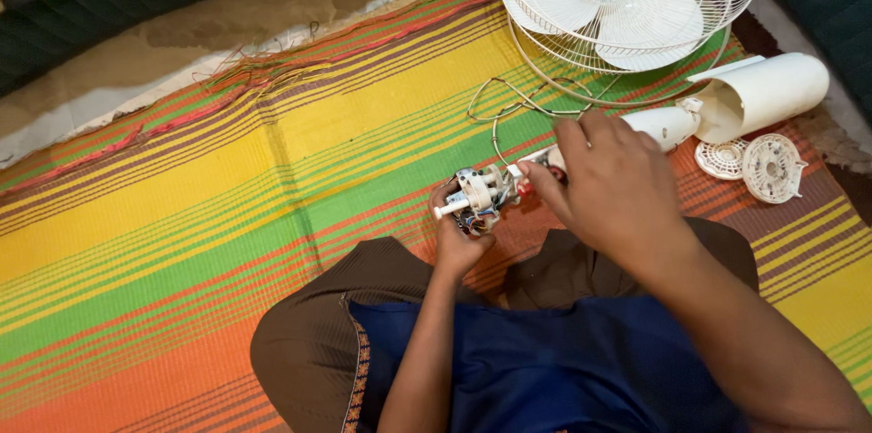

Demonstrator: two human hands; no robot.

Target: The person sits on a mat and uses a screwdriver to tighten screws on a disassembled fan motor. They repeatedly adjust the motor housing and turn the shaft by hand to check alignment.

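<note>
Left hand [457, 238]: raised from the lap on a slim forearm, palm turned up, fingers curled closed around what is held. Right hand [607, 183]: brought in from the right, back shown to the camera, fingertips [543, 180] pinched together toward the left hand. Both forearms are angled inward; the hands are held close, nearly touching.

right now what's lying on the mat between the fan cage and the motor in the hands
In the head view, loose thin wires loop on the striped mat between the fan cage and the motor; otherwise bare mat.
</note>
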